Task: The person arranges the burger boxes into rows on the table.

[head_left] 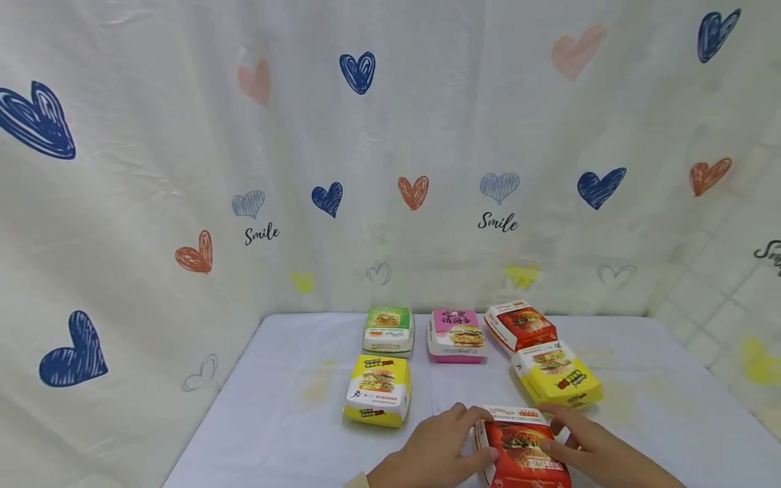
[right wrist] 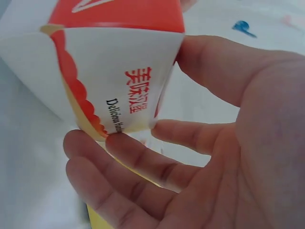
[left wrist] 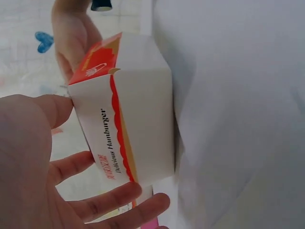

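A red and white hamburger box [head_left: 523, 444] lies near the front of the table, between both hands. My left hand [head_left: 436, 451] holds its left side, with the thumb [left wrist: 59, 109] at the top edge and the fingers spread around the far corner. On the opposite side my right hand [head_left: 594, 451] grips the box, its thumb [right wrist: 209, 59] on the top edge and its fingertips at the far corner. In both wrist views the box's white side panel [left wrist: 102, 133] carries the print "Delicious Hamburger".
Behind the held box, a yellow box [head_left: 558, 376] touches another red box [head_left: 521, 325]. A pink box [head_left: 457, 337] and a green box [head_left: 388, 332] stand at the back. Another yellow box [head_left: 377, 391] sits left of my hands. A heart-print curtain [head_left: 366, 135] hangs behind the white table [head_left: 262, 420].
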Demonstrator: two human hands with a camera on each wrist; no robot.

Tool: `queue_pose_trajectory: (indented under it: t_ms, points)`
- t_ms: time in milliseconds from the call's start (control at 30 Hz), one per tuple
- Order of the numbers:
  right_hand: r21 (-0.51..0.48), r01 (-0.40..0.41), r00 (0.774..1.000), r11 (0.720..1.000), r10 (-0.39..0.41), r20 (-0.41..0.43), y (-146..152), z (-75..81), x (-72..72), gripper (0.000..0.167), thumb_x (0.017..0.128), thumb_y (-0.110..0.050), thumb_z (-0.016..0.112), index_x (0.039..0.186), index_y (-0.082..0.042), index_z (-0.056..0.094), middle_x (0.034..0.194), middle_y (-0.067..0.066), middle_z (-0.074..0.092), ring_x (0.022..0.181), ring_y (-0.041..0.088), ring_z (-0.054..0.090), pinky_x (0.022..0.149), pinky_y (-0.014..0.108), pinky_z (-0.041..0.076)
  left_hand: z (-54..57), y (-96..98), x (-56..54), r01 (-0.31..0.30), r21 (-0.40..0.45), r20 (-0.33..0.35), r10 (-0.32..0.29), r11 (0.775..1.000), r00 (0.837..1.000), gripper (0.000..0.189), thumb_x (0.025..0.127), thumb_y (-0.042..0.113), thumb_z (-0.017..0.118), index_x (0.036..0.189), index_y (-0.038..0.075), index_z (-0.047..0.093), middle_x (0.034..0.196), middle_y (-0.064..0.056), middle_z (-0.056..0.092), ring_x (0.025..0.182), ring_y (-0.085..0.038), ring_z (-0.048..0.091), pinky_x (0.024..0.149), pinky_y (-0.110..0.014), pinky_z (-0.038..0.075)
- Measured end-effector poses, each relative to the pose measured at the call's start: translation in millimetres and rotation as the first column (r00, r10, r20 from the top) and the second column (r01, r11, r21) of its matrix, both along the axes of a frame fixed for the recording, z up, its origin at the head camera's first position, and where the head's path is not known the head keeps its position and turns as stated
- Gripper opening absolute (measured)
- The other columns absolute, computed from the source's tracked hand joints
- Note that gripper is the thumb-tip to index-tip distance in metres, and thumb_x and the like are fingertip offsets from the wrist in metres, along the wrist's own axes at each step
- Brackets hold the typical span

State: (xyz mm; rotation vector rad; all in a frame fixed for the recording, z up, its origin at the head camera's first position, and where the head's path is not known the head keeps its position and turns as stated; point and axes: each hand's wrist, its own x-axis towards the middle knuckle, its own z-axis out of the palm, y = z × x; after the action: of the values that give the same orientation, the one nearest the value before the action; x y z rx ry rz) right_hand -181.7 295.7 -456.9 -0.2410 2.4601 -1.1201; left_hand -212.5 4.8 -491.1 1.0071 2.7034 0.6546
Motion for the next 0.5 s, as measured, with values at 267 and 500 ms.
queue_pose_trajectory:
  t_ms: [267,500]
  points:
    - [0.090,-0.032,0.991,0.995,0.044,-0.130,-26,7.7,-18.7,0.073,0.098,-0.041,0.066,0.151,0.001,0.039,0.124,0.011,0.055,0.096,0.022,0.053,0.070,0.025,0.048,8.4,-17.9,-8.6,-0.075,-0.118,0.045,0.081,0.990,0.996,0.073,0.085,0.082,0.055,0.146,0.048,0.037,0.127,0.012,0.058,0.091,-0.006,0.057,0.081,-0.036,0.058]
    - [0.114,-0.036,0.979,0.993,0.058,-0.196,-45,8.7,-39.4,0.076,0.097,-0.045,0.067,0.153,-0.002,0.039,0.134,0.016,0.052,0.093,0.020,0.053,0.068,0.027,0.049,11.4,-28.1,-17.5,-0.144,-0.085,0.026,0.147,0.986,0.989,0.075,0.089,0.074,0.058,0.152,0.039,0.037,0.134,0.007,0.057,0.103,-0.007,0.056,0.091,-0.040,0.057]
